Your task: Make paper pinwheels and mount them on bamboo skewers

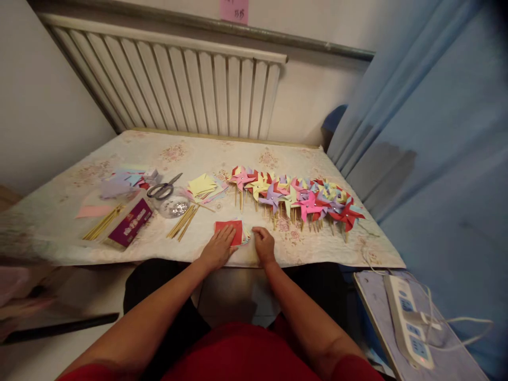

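The left hand [218, 247] lies flat on a stack of paper squares [237, 230], its fingers stretched over the red top sheet and closed around nothing. The right hand [264, 246] is curled just beside the stack's right edge, thumb and fingertips drawn together (whether they pinch a paper corner, I cannot tell). The stack rests near the front edge of the table [254, 151], paler sheets showing from under the red one. Left of it lie some thin sticks [184, 222], and behind these is a clear dish [163, 212] of small shiny pieces [178, 208], with scissors [169, 184] near it. A pile of yellow paper [202, 185] lies behind the stack; a crowd of paper pinwheels [311, 205] fills the right. Farther left is a purple and white box [133, 223]. Beyond the table stands a white radiator [190, 90]; a blue curtain [436, 159] hangs on the right, above a power strip [408, 324].
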The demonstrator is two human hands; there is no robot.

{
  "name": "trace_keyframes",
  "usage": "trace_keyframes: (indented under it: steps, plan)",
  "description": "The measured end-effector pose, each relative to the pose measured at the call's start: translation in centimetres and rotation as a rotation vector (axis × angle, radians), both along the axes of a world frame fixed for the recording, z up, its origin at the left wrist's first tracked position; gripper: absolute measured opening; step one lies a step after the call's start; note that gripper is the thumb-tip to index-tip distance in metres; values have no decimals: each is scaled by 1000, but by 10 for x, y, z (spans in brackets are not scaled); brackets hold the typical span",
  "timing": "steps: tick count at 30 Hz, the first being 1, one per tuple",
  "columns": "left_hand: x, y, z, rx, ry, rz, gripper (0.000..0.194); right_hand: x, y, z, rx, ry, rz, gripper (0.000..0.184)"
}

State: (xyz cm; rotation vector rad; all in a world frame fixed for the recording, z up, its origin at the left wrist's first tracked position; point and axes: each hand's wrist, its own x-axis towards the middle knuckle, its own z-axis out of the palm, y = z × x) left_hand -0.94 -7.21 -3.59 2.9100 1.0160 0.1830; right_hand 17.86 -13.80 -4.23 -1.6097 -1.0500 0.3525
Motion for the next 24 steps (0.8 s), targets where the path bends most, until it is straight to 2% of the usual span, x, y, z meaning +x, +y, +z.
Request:
trace_keyframes:
  steps: [3,5,6,9,12,15,19,24]
  plan:
    - [-1,-2,-6,70,-15,-8,62,2,9,11,-19,37,-87,30]
    - [-1,-3,-8,99,-25,-6,62,-5,15,23,-5,25,-79,32]
    - [-1,-4,-8,109,-30,-5,62,-11,17,29,13,-1,-37,31]
    - [-3,-5,-9,109,-37,-9,60,-36,22,40,102,-258,240,33]
    - [-5,-6,-9,78,-23,-36,53,-56,23,35,86,-500,447,36]
    - [-7,-8,-9,67,-35,-38,48,-62,19,21,-27,-657,532,41]
    - [-7,-7,-11,77,-76,-29,56,-52,8,6,-169,-747,516,56]
    - [-6,-5,-15,90,-74,-14,63,-41,3,5,-273,-823,498,68]
